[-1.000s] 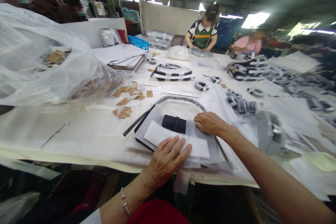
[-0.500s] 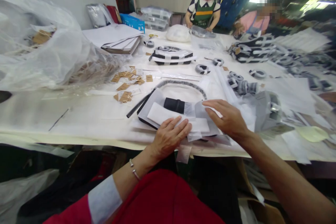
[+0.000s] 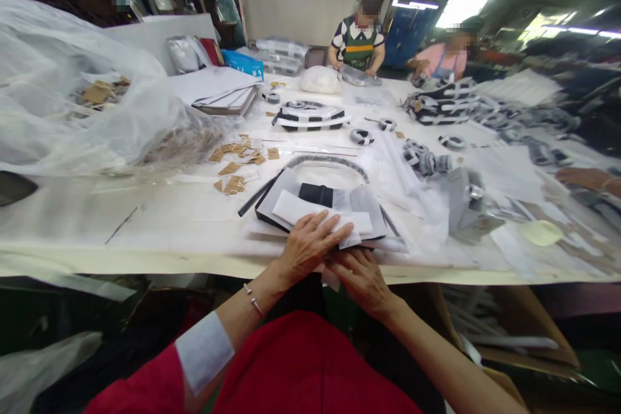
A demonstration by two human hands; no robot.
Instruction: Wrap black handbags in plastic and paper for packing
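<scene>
A head-worn view looks down over a long, paper-covered surface (image 3: 111,213). A flat stack (image 3: 320,213) is laid just beyond its near edge, directly in front of the wearer. A black panel (image 3: 264,217) forms the base, a translucent grey sheet (image 3: 363,200) is spread over it, and a white paper sheet (image 3: 303,207) is placed on top. A black roll (image 3: 316,195) is seen just beyond the paper. The stack's long axis runs from left to right across the view, roughly parallel with the surface's edge.

The left hand (image 3: 308,247) is laid flat on the near part of the paper, with the fingers extended and no grip shown. The right hand (image 3: 361,281) is positioned closer to the wearer, at the stack's near edge, with the fingers curled narrowly inward. Whether anything is pinched by it cannot be told. A thin silver bracelet (image 3: 255,301) is worn on the left wrist.

A curved dark strap (image 3: 330,165) is arched beyond the stack. Kraft tags (image 3: 233,168) are scattered to the left, beside a large clear plastic bag (image 3: 72,97). Black-and-white striped pieces (image 3: 310,118) are placed farther off, and a person in a green apron (image 3: 356,45) is seen at the far end.
</scene>
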